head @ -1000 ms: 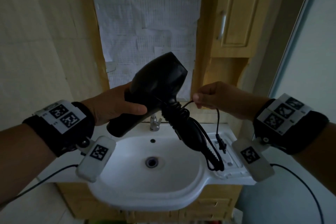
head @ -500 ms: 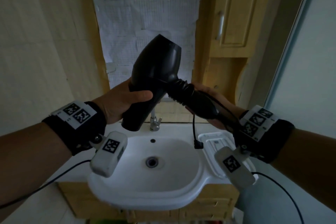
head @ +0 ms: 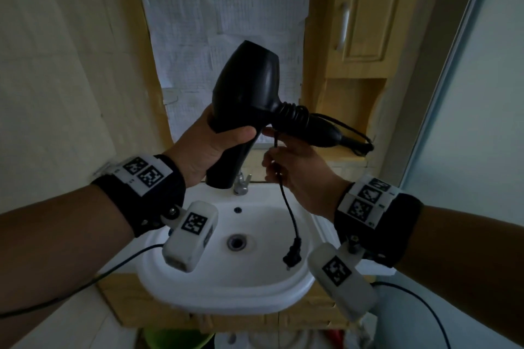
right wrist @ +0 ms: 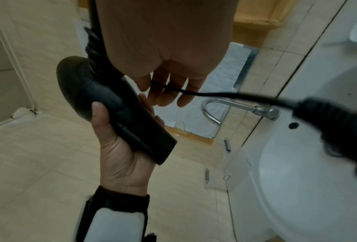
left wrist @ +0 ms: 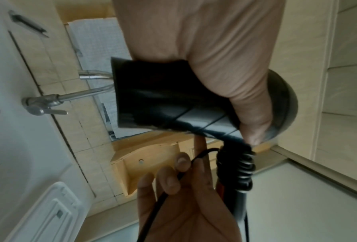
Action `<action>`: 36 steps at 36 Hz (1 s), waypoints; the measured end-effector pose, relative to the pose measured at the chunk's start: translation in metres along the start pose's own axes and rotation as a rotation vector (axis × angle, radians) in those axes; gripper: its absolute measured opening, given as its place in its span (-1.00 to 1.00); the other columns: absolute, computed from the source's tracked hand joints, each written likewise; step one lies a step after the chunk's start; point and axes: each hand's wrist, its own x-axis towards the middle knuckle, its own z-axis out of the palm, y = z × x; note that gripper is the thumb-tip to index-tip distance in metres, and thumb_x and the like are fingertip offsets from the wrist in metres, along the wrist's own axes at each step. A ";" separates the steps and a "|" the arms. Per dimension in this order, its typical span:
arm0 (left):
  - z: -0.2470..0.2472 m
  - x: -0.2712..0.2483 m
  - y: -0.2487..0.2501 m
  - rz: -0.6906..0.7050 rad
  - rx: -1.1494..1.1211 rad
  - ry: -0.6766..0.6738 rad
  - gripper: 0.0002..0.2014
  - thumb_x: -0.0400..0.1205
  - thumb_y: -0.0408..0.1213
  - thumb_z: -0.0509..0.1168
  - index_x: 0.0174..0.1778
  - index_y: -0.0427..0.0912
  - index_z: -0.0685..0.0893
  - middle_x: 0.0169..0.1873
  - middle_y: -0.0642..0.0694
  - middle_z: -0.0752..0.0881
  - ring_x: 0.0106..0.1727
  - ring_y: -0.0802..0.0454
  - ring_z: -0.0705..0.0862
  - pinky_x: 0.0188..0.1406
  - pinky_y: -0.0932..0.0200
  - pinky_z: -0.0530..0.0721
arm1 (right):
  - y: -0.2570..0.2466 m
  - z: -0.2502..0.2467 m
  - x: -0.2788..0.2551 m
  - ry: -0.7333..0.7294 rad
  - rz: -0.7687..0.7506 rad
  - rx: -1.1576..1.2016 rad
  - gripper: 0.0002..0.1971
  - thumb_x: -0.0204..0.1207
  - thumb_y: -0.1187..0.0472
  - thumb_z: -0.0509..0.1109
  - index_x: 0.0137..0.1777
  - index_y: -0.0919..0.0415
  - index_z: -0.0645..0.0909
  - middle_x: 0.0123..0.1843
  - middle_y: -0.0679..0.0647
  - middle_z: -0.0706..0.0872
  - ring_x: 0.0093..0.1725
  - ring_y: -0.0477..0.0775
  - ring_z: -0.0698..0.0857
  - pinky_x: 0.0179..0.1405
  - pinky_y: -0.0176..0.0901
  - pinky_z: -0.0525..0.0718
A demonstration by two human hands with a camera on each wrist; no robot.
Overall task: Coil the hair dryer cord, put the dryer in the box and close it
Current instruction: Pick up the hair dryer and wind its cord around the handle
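Since half a second back: dryer (head: 246,93) tipped more upright, handle (head: 309,127) swung out level to the right, right hand (head: 295,170) dropped off the handle to just beneath it, plug (head: 292,255) sunk lower over the basin. Left hand (head: 209,150) clamped round the dryer's barrel, nozzle end down near the tap (head: 241,183), rounded back end up. Several turns of cord (head: 286,204) already wound tight where handle meets body; a slack loop trailing past the handle's far tip. Right hand's fingers (left wrist: 181,163) curled lightly on the free cord just below those turns, remaining tail hanging straight down from there to the plug.

Handle's long axis lying level, pointing right, directly above the right hand; so next wrap likely up and over it, the right hand by far the nearer for that. Short tail left, coiling judged nearly done.

Below, white sink (head: 226,292) set in a wooden vanity, soap tray at its right; paper-covered mirror and wooden cabinet behind. No box in view.
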 end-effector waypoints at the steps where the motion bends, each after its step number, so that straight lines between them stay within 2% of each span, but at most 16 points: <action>1: 0.001 0.001 -0.001 0.009 0.028 0.022 -0.34 0.21 -0.06 0.56 0.27 0.00 0.60 0.03 -0.09 0.78 0.06 -0.03 0.74 0.05 0.00 0.71 | 0.001 0.000 0.000 -0.015 0.020 0.002 -0.63 0.63 0.41 0.20 0.33 0.03 0.53 -0.27 0.12 0.62 -0.31 0.04 0.56 -0.21 -0.10 0.61; 3: 0.002 0.003 -0.002 0.022 0.094 0.059 -0.23 0.19 -0.01 0.58 0.34 -0.04 0.55 0.14 -0.17 0.75 0.14 -0.11 0.73 0.16 -0.11 0.70 | 0.002 0.001 -0.001 -0.038 0.068 0.006 -0.52 0.60 0.43 0.23 0.39 -0.09 0.47 -0.27 0.11 0.60 -0.35 0.00 0.55 -0.27 -0.12 0.63; 7: 0.000 0.006 -0.003 0.040 0.258 0.092 -0.16 0.16 0.06 0.59 0.39 0.02 0.48 0.16 -0.06 0.73 0.15 -0.02 0.73 0.20 -0.13 0.70 | 0.005 -0.002 -0.001 -0.121 0.186 0.046 -0.39 0.59 0.39 0.25 0.49 -0.28 0.34 -0.38 0.05 0.53 -0.45 -0.03 0.43 -0.42 -0.14 0.50; 10: -0.004 0.007 -0.004 0.053 0.397 0.121 -0.13 0.19 0.08 0.61 0.42 0.05 0.43 0.18 0.04 0.70 0.18 0.06 0.69 0.21 -0.08 0.67 | 0.006 -0.007 0.000 -0.157 0.251 0.027 -0.42 0.59 0.36 0.27 0.51 -0.21 0.35 -0.37 0.04 0.52 -0.44 -0.03 0.39 -0.40 -0.12 0.46; 12: -0.006 0.008 -0.004 0.070 0.491 0.133 -0.17 0.27 0.00 0.64 0.42 0.02 0.41 0.19 0.07 0.66 0.20 0.07 0.65 0.22 -0.04 0.64 | 0.004 -0.009 -0.001 -0.178 0.277 -0.007 -0.49 0.59 0.35 0.28 0.48 -0.10 0.41 -0.38 0.02 0.51 -0.44 -0.03 0.37 -0.40 -0.14 0.45; 15: -0.009 0.009 -0.003 0.089 0.605 0.154 -0.17 0.30 -0.08 0.64 0.44 0.01 0.38 0.18 0.10 0.62 0.20 0.09 0.60 0.19 0.06 0.57 | 0.000 -0.012 -0.001 -0.175 0.305 -0.047 -0.60 0.59 0.37 0.27 0.37 0.02 0.51 -0.41 0.02 0.43 -0.45 -0.05 0.29 -0.42 -0.16 0.33; 18: -0.014 0.009 -0.005 0.093 0.701 0.145 -0.13 0.29 -0.08 0.65 0.47 0.01 0.36 0.17 0.14 0.58 0.18 0.13 0.56 0.10 0.16 0.50 | -0.002 -0.016 0.000 -0.156 0.287 -0.191 -0.73 0.60 0.34 0.27 0.21 0.05 0.62 -0.39 0.01 0.36 -0.45 -0.05 0.25 -0.44 -0.18 0.27; 20: -0.019 0.009 -0.007 0.084 0.757 0.128 -0.10 0.28 -0.07 0.65 0.50 0.01 0.34 0.18 0.15 0.56 0.19 0.14 0.54 0.09 0.19 0.47 | -0.005 -0.020 0.001 -0.152 0.262 -0.266 -0.75 0.60 0.33 0.27 0.20 0.12 0.67 -0.41 -0.02 0.38 -0.45 -0.07 0.28 -0.44 -0.19 0.25; 23: -0.026 0.008 -0.010 0.046 0.811 0.101 -0.06 0.26 -0.06 0.66 0.53 0.01 0.32 0.20 0.15 0.55 0.19 0.15 0.53 0.10 0.19 0.47 | -0.013 -0.027 -0.001 -0.127 0.215 -0.366 -0.76 0.62 0.33 0.28 0.19 0.19 0.71 -0.58 -0.14 0.45 -0.51 -0.11 0.31 -0.47 -0.23 0.23; 25: -0.029 0.007 -0.011 0.018 0.826 0.081 -0.03 0.25 -0.05 0.66 0.54 0.03 0.30 0.22 0.13 0.56 0.19 0.15 0.53 0.11 0.19 0.47 | -0.018 -0.031 0.000 -0.093 0.192 -0.438 -0.79 0.61 0.31 0.32 0.14 0.17 0.75 -0.63 -0.17 0.45 -0.52 -0.10 0.31 -0.46 -0.22 0.25; 29: -0.029 0.005 -0.011 -0.009 0.856 0.027 -0.02 0.25 -0.04 0.66 0.55 0.05 0.29 0.20 0.13 0.56 0.19 0.13 0.54 0.11 0.17 0.49 | -0.023 -0.036 0.003 -0.091 0.161 -0.590 -0.81 0.59 0.21 0.37 0.10 0.16 0.77 -0.61 -0.15 0.44 -0.50 -0.09 0.32 -0.47 -0.22 0.32; 32: -0.026 0.003 -0.010 -0.032 0.869 -0.010 -0.04 0.26 -0.06 0.66 0.55 0.07 0.29 0.18 0.16 0.54 0.18 0.14 0.53 0.10 0.19 0.48 | -0.025 -0.041 0.003 -0.059 0.128 -0.637 -0.84 0.57 0.21 0.38 0.06 0.15 0.78 -0.52 -0.06 0.47 -0.49 -0.10 0.36 -0.48 -0.26 0.38; 36: -0.026 0.001 -0.008 -0.065 0.884 -0.051 -0.04 0.28 -0.04 0.64 0.56 0.07 0.29 0.21 0.17 0.51 0.20 0.16 0.50 0.12 0.20 0.45 | -0.026 -0.046 0.006 -0.034 0.100 -0.676 -0.87 0.54 0.17 0.43 0.00 0.13 0.79 -0.51 -0.09 0.52 -0.51 -0.14 0.40 -0.49 -0.30 0.41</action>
